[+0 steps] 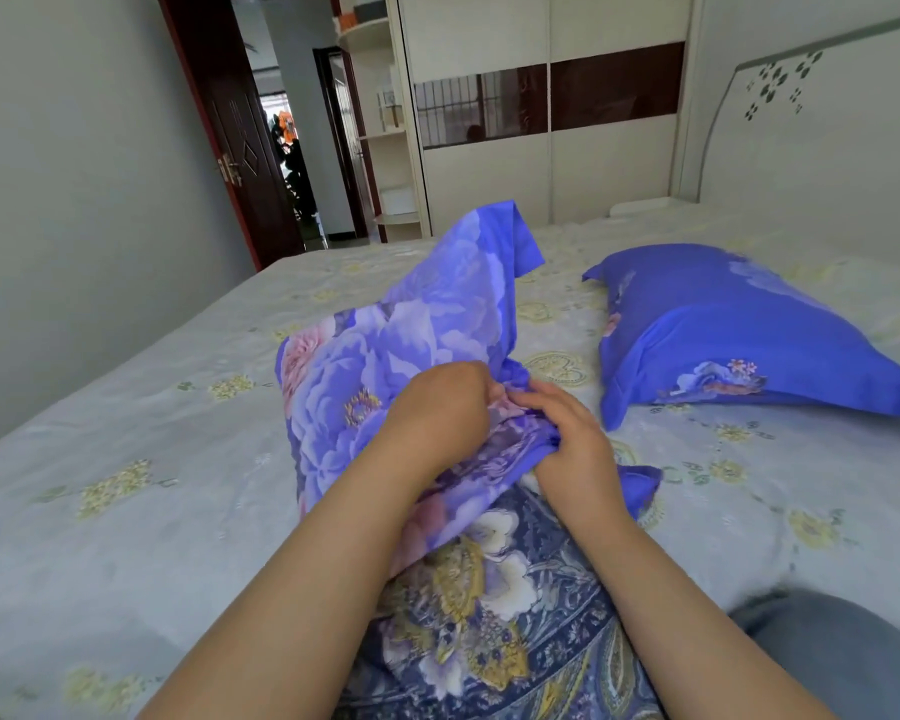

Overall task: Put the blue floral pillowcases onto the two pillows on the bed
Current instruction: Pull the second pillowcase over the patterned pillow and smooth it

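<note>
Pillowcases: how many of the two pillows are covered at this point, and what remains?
Done: one pillow in a blue floral case lies on the bed near the headboard. In hand: the left hand and right hand grip the bunched second pillowcase, drawn partway over a paisley-patterned pillow. Left: pulling the case over the exposed near end and closing it.

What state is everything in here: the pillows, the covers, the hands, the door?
Blue floral pillowcase in the hands: bunched, only partly on.
Paisley-patterned pillow: near end bare, far end inside the case.
Blue floral covered pillow on the right: fully cased, lying flat on the bed.
Left hand: gripping the case.
Right hand: gripping the case's edge.
Dark wooden door: open.
</note>
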`<state>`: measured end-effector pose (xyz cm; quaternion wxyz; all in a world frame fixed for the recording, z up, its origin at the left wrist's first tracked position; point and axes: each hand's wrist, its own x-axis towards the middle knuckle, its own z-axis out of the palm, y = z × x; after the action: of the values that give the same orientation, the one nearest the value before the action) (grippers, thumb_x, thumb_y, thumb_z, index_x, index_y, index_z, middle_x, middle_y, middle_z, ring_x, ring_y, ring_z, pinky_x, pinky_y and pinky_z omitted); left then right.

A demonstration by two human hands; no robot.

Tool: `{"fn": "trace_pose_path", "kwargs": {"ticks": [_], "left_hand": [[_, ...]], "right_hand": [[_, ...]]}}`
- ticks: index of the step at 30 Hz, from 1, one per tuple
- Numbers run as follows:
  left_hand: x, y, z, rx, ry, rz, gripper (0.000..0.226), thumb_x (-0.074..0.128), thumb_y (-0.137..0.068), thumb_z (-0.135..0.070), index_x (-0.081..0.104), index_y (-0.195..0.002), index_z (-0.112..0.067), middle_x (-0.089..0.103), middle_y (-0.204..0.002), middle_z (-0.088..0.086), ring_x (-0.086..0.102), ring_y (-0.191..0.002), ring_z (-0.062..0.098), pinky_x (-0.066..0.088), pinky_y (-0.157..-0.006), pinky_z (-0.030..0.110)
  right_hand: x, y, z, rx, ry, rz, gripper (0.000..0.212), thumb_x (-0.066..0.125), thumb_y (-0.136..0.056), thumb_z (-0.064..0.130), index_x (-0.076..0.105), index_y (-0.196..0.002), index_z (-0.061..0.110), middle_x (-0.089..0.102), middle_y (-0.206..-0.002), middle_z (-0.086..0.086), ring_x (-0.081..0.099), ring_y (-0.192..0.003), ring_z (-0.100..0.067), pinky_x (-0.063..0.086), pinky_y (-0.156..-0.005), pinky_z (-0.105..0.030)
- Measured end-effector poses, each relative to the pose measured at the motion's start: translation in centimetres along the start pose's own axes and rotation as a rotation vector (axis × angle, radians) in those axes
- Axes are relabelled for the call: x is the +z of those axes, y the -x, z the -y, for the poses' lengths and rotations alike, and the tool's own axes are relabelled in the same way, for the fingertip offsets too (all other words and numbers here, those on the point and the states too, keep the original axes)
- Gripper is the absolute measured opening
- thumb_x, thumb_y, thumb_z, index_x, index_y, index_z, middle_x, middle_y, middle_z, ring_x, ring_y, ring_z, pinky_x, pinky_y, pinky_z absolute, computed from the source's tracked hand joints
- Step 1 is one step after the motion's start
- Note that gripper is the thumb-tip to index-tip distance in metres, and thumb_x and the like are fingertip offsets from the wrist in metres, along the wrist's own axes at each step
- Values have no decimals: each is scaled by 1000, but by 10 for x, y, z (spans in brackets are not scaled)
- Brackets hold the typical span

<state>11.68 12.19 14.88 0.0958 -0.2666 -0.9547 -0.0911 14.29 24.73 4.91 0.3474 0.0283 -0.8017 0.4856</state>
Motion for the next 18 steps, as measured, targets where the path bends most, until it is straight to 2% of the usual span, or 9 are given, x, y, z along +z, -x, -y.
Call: {"fn": "trace_pose_path", "kwargs": {"ticks": [3,4,6,8,9,11,14,16,18], "left_hand": [[-3,1,-1,18,74,23,19,47,-96,-29,53,-87,-13,63,-100,11,56,-95,31,35,-68,32],[-6,-2,0,4,119,-61,21,49,-95,-32,57,-88,-14,64,-98,9,57,-94,29,38,-69,32],[-23,-16,8,-44,199,-396,20,50,-93,-35,60,-95,-18,63,-101,4,57,-96,25,40,-75,32],[-44,-42,25,-77,176,-673,32,50,-93,-38,54,-118,-18,54,-122,5,49,-113,25,37,-91,33],[-55,-57,33,-93,147,-663,45,50,-93,-42,46,-129,-15,48,-132,7,43,-122,27,33,-99,34],[-74,-86,43,-111,201,-405,59,44,-92,-52,41,-136,-12,47,-137,9,42,-127,28,33,-102,34],[-85,-112,45,-83,168,27,54,33,-94,-57,57,-118,-15,60,-115,5,56,-105,25,41,-88,32],[-83,-119,46,-53,60,50,40,40,-96,-45,59,-107,-12,60,-108,7,55,-97,26,39,-80,29],[-75,-126,53,-65,70,-74,24,46,-96,-26,61,-102,-8,62,-110,13,56,-100,29,38,-78,29]], "right_hand": [[-1,-1,-2,-40,-53,-57,22,52,-74,25,66,-91,24,58,-87,13,59,-87,-15,42,-74,-13],[2,0,0,-55,-72,-46,20,50,-73,28,63,-89,27,55,-85,15,57,-85,-15,42,-72,-18],[8,5,1,-83,-81,-1,14,53,-76,23,60,-87,25,53,-85,14,55,-85,-19,43,-71,-27],[10,7,1,-120,-50,55,15,55,-77,14,60,-87,24,51,-84,11,54,-85,-21,43,-69,-31],[9,6,2,-130,-40,81,16,53,-78,15,59,-88,26,50,-85,11,54,-85,-20,42,-69,-30],[8,6,5,-152,-38,130,16,48,-78,24,59,-90,27,52,-85,10,54,-86,-18,41,-70,-25],[7,2,9,-193,11,177,21,46,-77,32,61,-89,26,53,-86,9,54,-86,-16,40,-71,-21],[5,-1,10,-195,22,185,18,48,-76,32,58,-92,31,53,-88,11,54,-88,-14,40,-73,-21],[3,-1,11,-188,-9,119,22,53,-77,24,57,-97,32,53,-98,10,55,-93,-10,43,-77,-23]]}}
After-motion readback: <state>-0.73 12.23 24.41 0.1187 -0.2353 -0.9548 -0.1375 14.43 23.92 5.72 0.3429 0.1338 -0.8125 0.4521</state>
